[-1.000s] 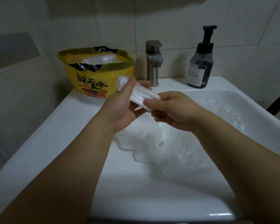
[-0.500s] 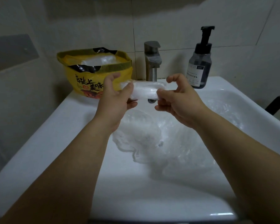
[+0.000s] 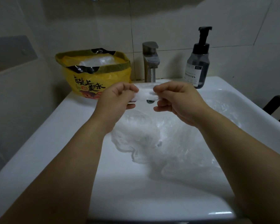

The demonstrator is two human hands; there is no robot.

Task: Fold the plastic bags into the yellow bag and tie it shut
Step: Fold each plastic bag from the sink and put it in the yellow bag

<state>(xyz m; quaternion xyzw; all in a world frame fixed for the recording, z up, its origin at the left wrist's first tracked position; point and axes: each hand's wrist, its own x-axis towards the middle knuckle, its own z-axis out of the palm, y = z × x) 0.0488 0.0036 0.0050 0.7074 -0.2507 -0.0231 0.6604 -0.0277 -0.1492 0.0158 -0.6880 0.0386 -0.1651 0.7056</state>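
Pale wall tiles back a white sink (image 3: 44, 143), and your two hands meet above its basin, just in front of the steel faucet (image 3: 150, 62). Your left hand (image 3: 118, 98) pinches one end of a folded clear plastic bag (image 3: 145, 93) between thumb and curled fingers. Your right hand (image 3: 180, 101) pinches the other end the same way, so the folded strip runs level between them, clear of the basin. The remaining fingers of both hands are curled in underneath.

Below your hands, loose clear plastic bags (image 3: 136, 135) lie crumpled in the basin and spread toward its right wall. The yellow bag (image 3: 115, 78) stands upright on the sink's back left corner, to the left of the faucet. Its mouth is open, its rim is rolled down, and black characters are printed across its front. Folded clear plastic (image 3: 97, 61) lies inside it. A dark soap pump bottle (image 3: 198, 67) stands on the back ledge to the right of the faucet. A dark chair frame (image 3: 276, 105) shows at the right edge.
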